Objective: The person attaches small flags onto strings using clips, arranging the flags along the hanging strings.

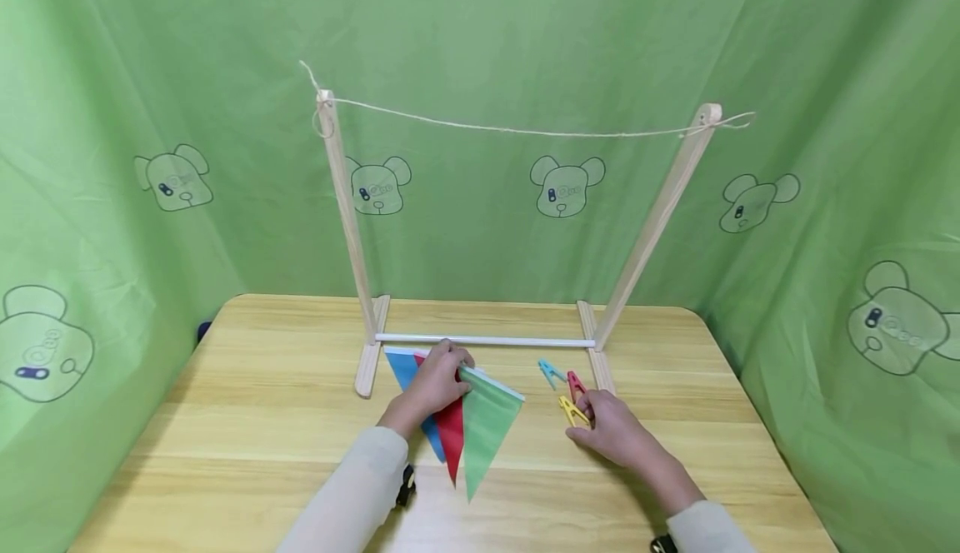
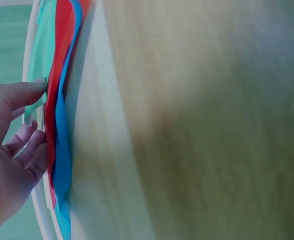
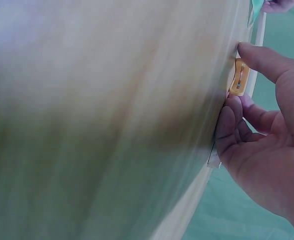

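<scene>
Three pennant flags lie fanned and overlapping on the table: a blue one point(image 1: 405, 366), a red one point(image 1: 452, 432) and a green one point(image 1: 489, 420). My left hand point(image 1: 438, 376) is over their top edges, pinching the green flag between thumb and fingers; the left wrist view shows the red flag point(image 2: 51, 125) and blue flag point(image 2: 63, 165) right beside the fingertips. To the right, my right hand point(image 1: 617, 430) has thumb and fingers on either side of a yellow clothespin point(image 1: 572, 411). A red clothespin point(image 1: 575, 384) and a light blue clothespin point(image 1: 551, 371) lie just beyond it.
Behind the flags stands a wooden frame with a left post point(image 1: 348, 220), a right post point(image 1: 660, 216) and a white bottom rod point(image 1: 487, 340). A thin string point(image 1: 480, 127) sags slightly between the post tops. Green curtains point(image 1: 480, 28) enclose the wooden table point(image 1: 247, 420).
</scene>
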`<state>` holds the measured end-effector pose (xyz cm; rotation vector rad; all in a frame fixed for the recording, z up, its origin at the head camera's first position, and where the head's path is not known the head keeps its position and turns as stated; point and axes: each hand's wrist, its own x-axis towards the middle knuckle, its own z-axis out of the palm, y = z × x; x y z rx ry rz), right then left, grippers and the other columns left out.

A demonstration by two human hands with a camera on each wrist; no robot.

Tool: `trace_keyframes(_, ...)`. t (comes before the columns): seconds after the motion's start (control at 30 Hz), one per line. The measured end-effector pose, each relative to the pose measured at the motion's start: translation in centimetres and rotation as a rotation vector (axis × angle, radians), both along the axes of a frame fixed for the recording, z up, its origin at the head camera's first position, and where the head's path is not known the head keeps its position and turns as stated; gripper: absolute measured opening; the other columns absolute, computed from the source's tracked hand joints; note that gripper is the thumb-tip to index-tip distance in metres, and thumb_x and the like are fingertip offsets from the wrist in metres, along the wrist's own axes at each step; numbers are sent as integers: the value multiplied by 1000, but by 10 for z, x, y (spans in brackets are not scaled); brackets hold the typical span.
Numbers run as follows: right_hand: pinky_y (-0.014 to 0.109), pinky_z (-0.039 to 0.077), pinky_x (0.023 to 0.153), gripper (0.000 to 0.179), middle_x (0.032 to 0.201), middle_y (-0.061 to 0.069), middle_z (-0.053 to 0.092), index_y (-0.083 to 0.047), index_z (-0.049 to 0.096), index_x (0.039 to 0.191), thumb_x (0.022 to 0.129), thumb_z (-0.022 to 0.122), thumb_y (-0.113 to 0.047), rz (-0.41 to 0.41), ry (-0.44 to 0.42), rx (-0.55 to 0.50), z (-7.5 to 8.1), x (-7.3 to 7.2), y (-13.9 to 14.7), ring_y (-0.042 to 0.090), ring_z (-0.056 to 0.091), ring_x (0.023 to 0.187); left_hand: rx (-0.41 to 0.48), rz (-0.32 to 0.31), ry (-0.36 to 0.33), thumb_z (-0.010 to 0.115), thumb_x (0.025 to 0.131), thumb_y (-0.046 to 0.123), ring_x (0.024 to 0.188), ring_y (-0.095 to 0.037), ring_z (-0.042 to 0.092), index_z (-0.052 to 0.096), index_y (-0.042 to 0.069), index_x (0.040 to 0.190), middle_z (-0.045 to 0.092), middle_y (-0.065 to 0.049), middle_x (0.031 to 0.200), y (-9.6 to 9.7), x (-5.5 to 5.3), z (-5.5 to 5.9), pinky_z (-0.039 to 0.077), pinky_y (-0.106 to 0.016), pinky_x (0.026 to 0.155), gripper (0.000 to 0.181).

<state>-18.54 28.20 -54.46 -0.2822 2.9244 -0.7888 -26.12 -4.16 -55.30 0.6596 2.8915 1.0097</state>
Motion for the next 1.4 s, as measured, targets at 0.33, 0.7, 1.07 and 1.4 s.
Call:
trace_keyframes(0.33,24,41,62,39,86,3,55,-2,62,103,80,89,-21,0,1,-17,0,-2,1,15,47,75,-3,3,-26,84,84,8,105,-24,51,65,13,93,57,-7,106,1,0,1,51,-38,89,21)
trace_keyframes(0.7,24,39,61,37,84,3,54,-4,61,100,80,88,-21,-14,-14,-21,0,-1,0,14,47,74,25,-35,-40,80,86,2,97,-19,55,64,13,95,61,-3,100,4,-2,-1,53,-34,86,22)
trace_keyframes(1.07,25,40,61,36,85,4,54,-4,62,100,80,88,-17,-10,-20,-25,1,-1,1,16,47,75,77,-40,-92,76,88,-3,90,-17,58,67,13,92,66,-2,96,6,-1,1,54,-33,82,19)
trace_keyframes(1.4,25,38,63,35,86,4,53,-6,59,99,82,87,-17,-15,-40,-34,1,-1,2,16,47,77,140,-66,-101,76,88,-3,88,-13,61,75,11,90,70,-1,95,5,-4,-1,55,-29,79,14)
